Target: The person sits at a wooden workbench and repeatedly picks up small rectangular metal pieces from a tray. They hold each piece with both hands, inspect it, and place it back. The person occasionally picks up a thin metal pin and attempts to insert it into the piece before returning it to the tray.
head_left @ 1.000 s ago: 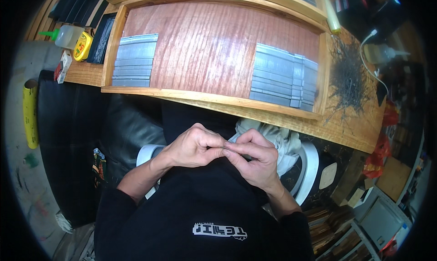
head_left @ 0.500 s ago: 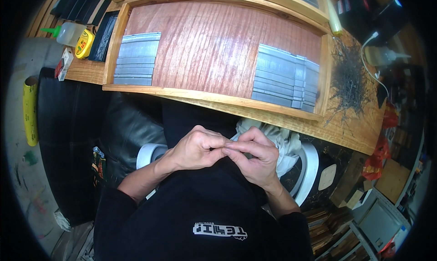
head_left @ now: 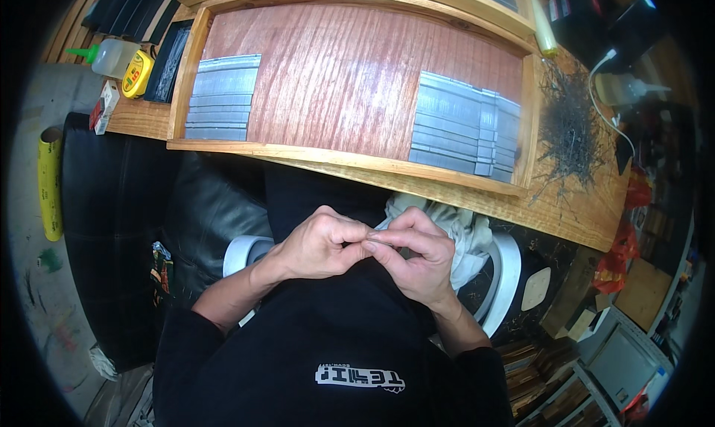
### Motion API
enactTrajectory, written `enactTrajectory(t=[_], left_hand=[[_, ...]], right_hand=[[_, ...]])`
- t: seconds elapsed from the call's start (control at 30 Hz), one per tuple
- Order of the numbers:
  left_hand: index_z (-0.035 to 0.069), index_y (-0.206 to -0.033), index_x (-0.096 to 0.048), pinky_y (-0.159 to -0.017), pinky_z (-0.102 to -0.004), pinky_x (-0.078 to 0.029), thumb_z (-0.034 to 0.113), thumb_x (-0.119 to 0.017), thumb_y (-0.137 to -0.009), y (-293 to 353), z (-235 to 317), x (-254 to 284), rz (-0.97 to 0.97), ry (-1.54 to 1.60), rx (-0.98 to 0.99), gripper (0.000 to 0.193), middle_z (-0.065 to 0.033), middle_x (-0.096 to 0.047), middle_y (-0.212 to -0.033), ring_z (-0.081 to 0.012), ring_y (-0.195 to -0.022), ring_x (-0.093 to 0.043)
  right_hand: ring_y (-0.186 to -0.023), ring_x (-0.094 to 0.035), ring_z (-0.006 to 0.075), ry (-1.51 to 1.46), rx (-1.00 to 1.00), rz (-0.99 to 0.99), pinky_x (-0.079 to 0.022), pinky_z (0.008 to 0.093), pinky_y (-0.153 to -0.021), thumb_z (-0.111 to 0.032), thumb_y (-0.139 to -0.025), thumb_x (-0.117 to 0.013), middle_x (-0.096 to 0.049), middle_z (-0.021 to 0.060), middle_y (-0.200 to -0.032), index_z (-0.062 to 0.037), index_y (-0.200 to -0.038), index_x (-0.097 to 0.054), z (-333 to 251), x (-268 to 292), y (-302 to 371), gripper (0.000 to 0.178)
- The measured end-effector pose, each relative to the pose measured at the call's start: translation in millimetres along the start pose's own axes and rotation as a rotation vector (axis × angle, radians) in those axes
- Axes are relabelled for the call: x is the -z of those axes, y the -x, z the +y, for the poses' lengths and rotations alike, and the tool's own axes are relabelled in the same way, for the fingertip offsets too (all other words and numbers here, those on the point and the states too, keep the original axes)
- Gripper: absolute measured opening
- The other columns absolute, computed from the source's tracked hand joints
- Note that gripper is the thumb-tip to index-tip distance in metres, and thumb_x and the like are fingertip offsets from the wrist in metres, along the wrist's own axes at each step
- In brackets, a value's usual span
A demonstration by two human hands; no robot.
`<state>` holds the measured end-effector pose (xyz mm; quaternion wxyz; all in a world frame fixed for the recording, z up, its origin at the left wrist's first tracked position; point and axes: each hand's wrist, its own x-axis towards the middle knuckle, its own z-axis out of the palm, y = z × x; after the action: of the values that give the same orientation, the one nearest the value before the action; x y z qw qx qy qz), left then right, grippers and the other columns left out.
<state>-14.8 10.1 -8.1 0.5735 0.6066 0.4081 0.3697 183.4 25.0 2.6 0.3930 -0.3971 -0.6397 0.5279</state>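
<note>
Both my hands meet in front of my chest, above my lap and short of the bench. My left hand (head_left: 328, 241) is closed, thumb against curled fingers. My right hand (head_left: 417, 252) pinches with thumb and forefinger right beside the left fingertips. Something thin and dark shows as a sliver between the fingertips; it is too small and too covered to name. Beyond the hands lies a shallow wooden tray (head_left: 335, 157) with a reddish wood-grain bottom. Grey flat strips (head_left: 221, 99) are stacked at its left end, and more grey strips (head_left: 454, 125) lie at its right end.
A pile of fine dark slivers (head_left: 570, 133) lies on the bench (head_left: 573, 222) right of the tray. Left stand a yellow container (head_left: 137, 75) and a green-tipped bottle (head_left: 113, 56). A white cable (head_left: 593, 92) crosses the right side. A white cloth (head_left: 458, 237) hangs beyond my right hand.
My hands stay together in nearly the same place; only the right fingers have shifted very slightly. The tray and bench look the same apart from a small shift of the view.
</note>
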Motion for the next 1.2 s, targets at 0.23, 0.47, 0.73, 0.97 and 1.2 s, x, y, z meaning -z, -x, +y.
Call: enactTrajectory(t=[0.23, 0.47, 0.73, 0.97, 1.2], left_hand=[[-0.003, -0.088, -0.072, -0.049, -0.0331, -0.043, -0.002, -0.074, -0.087, 0, -2, 0, 0.0, 0.003, -0.013, 0.002, -0.0161, -0.061, -0.064, -0.0245, -0.051, -0.06], [-0.003, -0.091, -0.074, -0.051, -0.0311, -0.045, 0.003, -0.076, -0.09, 1, 1, 4, -0.035, -0.004, 0.039, 0.006, -0.0133, -0.066, -0.066, -0.0148, -0.054, -0.061], [-0.003, -0.113, -0.074, -0.071, -0.0223, -0.057, 0.008, -0.071, -0.099, 14, 10, 5, 0.249, 0.547, 0.436, 0.018, -0.0103, -0.079, -0.098, -0.0105, -0.089, -0.073], [-0.007, -0.109, -0.072, -0.082, -0.0331, -0.064, 0.002, -0.071, -0.097, 14, 20, 0, 0.224, 0.589, 0.327, 0.015, -0.0191, -0.077, -0.099, -0.0232, -0.094, -0.076], [-0.009, -0.112, -0.074, -0.083, -0.029, -0.059, 0.036, -0.056, -0.107, 21, 9, 7, 0.097, 0.414, 0.076, 0.049, -0.0195, -0.078, -0.101, -0.0217, -0.096, -0.075]], right_hand=[[-0.072, -0.063, 0.0103, 0.005, -0.012, -0.015, -0.05, 0.022, -0.062, 0.002, -0.079, -0.087, -0.066, 0.004, -0.083, -0.0015, -0.098, -0.081, -1, 1, 0, 0.02], [-0.069, -0.06, 0.0117, 0.058, 0.046, 0.043, -0.046, 0.0244, -0.057, -0.007, -0.082, -0.087, -0.064, 0.0045, -0.083, -0.0018, -0.101, -0.08, 4, -3, 2, 0.02], [-0.076, -0.065, 0.0195, 0.146, -0.076, -0.232, -0.054, 0.0303, -0.067, -0.017, -0.088, -0.083, -0.064, 0.0081, -0.095, -0.0026, -0.122, -0.07, -11, 22, -4, 0.04], [-0.072, -0.068, 0.0239, 0.055, 0.122, -0.432, -0.055, 0.0327, -0.065, -0.002, -0.082, -0.081, -0.069, 0.0092, -0.083, -0.0078, -0.108, -0.079, 17, 16, 15, 0.027], [-0.07, -0.07, 0.0235, 0.102, 0.37, -0.292, -0.055, 0.0322, -0.061, 0.002, -0.078, -0.081, -0.072, 0.0117, -0.082, -0.0035, -0.104, -0.079, 27, 7, 16, 0.026]])
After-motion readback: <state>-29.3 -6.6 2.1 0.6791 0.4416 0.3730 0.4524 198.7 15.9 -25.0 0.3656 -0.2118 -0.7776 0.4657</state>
